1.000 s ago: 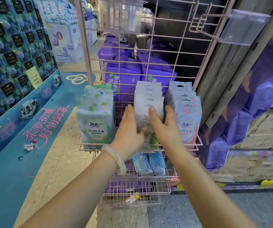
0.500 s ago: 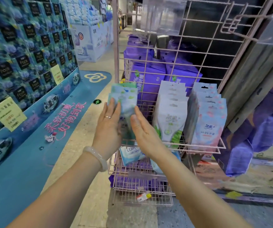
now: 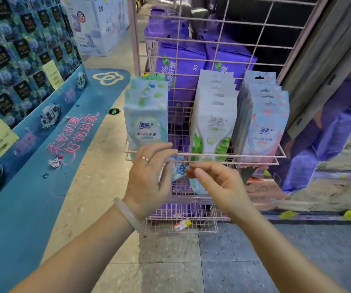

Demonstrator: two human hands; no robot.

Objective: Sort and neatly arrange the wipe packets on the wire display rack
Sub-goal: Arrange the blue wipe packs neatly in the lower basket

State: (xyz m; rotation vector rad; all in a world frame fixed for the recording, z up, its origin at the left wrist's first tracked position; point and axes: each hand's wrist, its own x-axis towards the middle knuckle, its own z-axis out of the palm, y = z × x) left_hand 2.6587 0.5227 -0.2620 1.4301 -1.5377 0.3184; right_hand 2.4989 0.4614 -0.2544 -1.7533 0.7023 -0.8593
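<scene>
On the pink wire rack [image 3: 204, 154], the upper shelf carries three upright rows of wipe packets: a green-leaf row [image 3: 147, 117] on the left, a white row [image 3: 213, 115] in the middle and a pink-patterned row [image 3: 264, 125] on the right. Just under the front rail, a light blue packet [image 3: 179, 170] shows between my hands, above the lower basket. My left hand [image 3: 149, 178] curls its fingers and thumb round the packet's left side. My right hand [image 3: 219, 182] pinches its right edge with thumb and forefinger. My hands hide most of the packet.
Large purple tissue packs [image 3: 183, 60] stand behind the rack's grid. The lower basket [image 3: 181, 227] holds a small yellow-red tag. A blue promotional display [image 3: 22, 115] runs along the left. Purple bags [image 3: 329, 134] hang to the right, and tiled floor lies below.
Both hands have left the sides of the green-leaf row and dropped below the shelf rail onto the light blue packet. The view has moved closer to the rack.
</scene>
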